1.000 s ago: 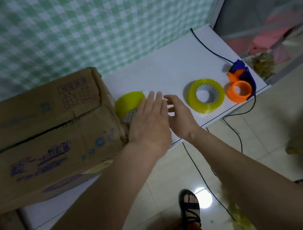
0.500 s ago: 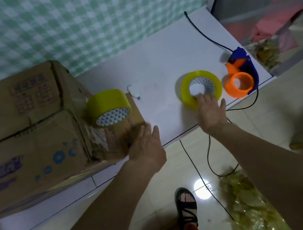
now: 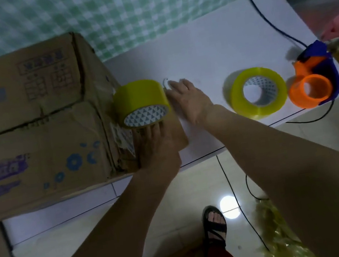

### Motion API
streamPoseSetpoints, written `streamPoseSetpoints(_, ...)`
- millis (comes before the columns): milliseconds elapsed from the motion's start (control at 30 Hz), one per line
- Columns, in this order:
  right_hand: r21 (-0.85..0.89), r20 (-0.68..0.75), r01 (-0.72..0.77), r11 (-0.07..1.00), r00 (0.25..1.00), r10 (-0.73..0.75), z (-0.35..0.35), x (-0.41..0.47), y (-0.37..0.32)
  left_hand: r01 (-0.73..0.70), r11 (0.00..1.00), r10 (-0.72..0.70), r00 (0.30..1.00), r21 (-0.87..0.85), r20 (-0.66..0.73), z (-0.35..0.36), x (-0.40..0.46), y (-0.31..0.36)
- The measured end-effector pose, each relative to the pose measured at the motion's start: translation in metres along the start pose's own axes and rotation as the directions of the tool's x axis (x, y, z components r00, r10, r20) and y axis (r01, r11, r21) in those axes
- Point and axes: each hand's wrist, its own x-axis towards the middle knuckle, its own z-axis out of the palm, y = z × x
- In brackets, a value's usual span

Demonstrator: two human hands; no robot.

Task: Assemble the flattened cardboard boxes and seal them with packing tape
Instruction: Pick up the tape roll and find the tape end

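On the white surface (image 3: 207,50), against the green checked wall, an assembled cardboard box (image 3: 28,120) is seen at the left, lying on its side with its end flap (image 3: 165,135) folded out flat toward the middle. One roll of yellow packing tape (image 3: 140,101) is stood on edge beside the box end, at the far edge of that flap; a second yellow roll (image 3: 257,91) is laid flat further right, and an orange and blue tape dispenser (image 3: 313,81) is set just beside it, with a black cable (image 3: 269,19) trailing off the surface. The supplies appear to be kept within easy reach of the box end, which is judged to be the seam due for sealing.

The left hand (image 3: 155,144) is laid flat on the flap, fingers straight and pressed down, fingertips near the base of the upright roll; the flap is probably being steadied. The right hand (image 3: 188,98) is extended with fingers spread and relaxed, just beside the upright roll, close to a small curl (image 3: 165,83) that may be the loose tape end. Nothing is gripped by either hand. Contact between right fingers and roll cannot be confirmed because of blur. No fresh tape is discernible on the box end.
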Motion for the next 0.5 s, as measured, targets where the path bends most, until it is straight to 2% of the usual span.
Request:
streamPoseSetpoints(67, -0.068, 0.032, 0.053, 0.996, 0.998, -0.05, 0.003, 0.02, 0.004, -0.005, 0.995, 0.002, 1.0, -0.102, -0.025, 0.004, -0.002, -0.004)
streamPoseSetpoints(133, -0.082, 0.081, 0.105, 0.991, 0.992, -0.099, 0.002, 0.032, 0.007, -0.012, 0.949, -0.009, 0.998, -0.315, -0.064, -0.001, -0.005, -0.002)
streamPoseSetpoints(200, -0.039, 0.065, 0.1, 0.994, 0.993, -0.097, -0.005, 0.033, 0.006, 0.039, 0.846, -0.057, 0.998, -0.531, -0.017, -0.007, -0.01, 0.003)
streamPoseSetpoints(300, -0.139, -0.017, -0.011, 0.99, 1.0, 0.008, -0.016, 0.013, 0.002, 0.12, 0.677, -0.127, 0.991, -0.726, 0.045, -0.01, -0.02, 0.006)
streamPoseSetpoints(367, -0.115, 0.006, -0.076, 0.99, 0.997, 0.077, -0.016, -0.005, 0.005, 0.161, 0.459, -0.192, 0.978, -0.874, 0.079, -0.015, -0.029, 0.011)
streamPoseSetpoints(433, 0.125, 0.009, -0.192, 0.973, 0.981, 0.192, -0.014, -0.024, 0.006, 0.192, 0.118, -0.29, 0.945, -0.974, 0.152, -0.025, -0.039, 0.019)
streamPoseSetpoints(500, 0.406, -0.052, -0.285, 0.868, 0.941, 0.334, -0.019, -0.044, 0.006, 0.11, -0.239, -0.374, 0.906, -0.965, 0.196, -0.034, -0.047, 0.028)
